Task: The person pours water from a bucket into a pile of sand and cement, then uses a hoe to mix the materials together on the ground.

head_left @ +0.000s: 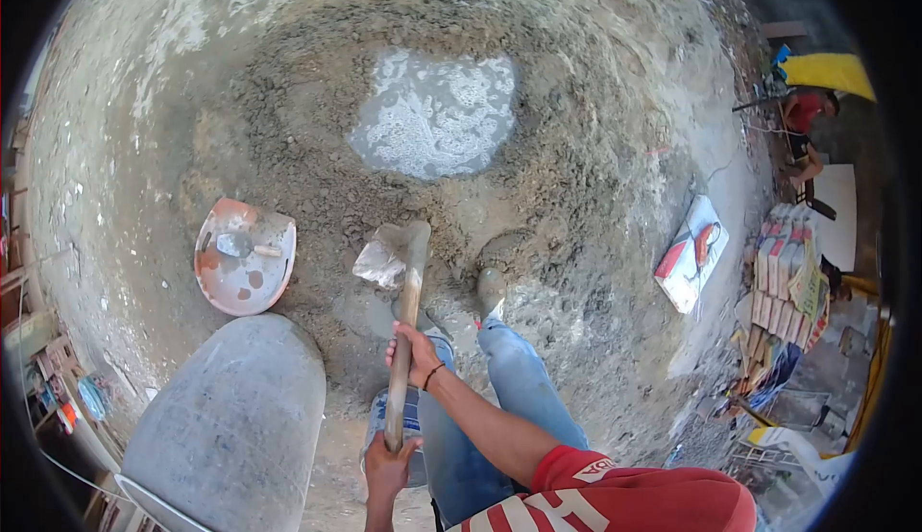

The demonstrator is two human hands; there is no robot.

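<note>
At centre of the head view, wooden hoe handle (404, 340) gripped by both hands. Right hand (415, 353) wrapped round the shaft at mid-length, fingers pressed closed about it, dark band at the wrist. Left hand (389, 465) clamped on the butt end of the handle, close to the body, fingers curled shut. Hoe blade (382, 258) down at the near edge of the mortar ring (576, 196), caked in grey mix, tilted, touching wet material. Pool of foamy water (434, 112) in the hollow at the middle of the ring, well apart from the blade. Boot (491, 292) planted in the mix just right of the handle, jeans (509, 388) smeared with cement, red sleeve with white lettering (615, 494) at the bottom edge.

Left of the blade, round metal pan (245, 255) flat on the ground, rust-stained, with a small trowel (242, 245) lying inside. Below the pan, large grey drum (235, 417) on its side, near the left hand. Right of the ring, cement bag (691, 253) lying on the slab; beyond it, stack of bags (783, 273). At upper right, a seated person in a red shirt (805, 114), apart from the work, beside something yellow (828, 71).
</note>
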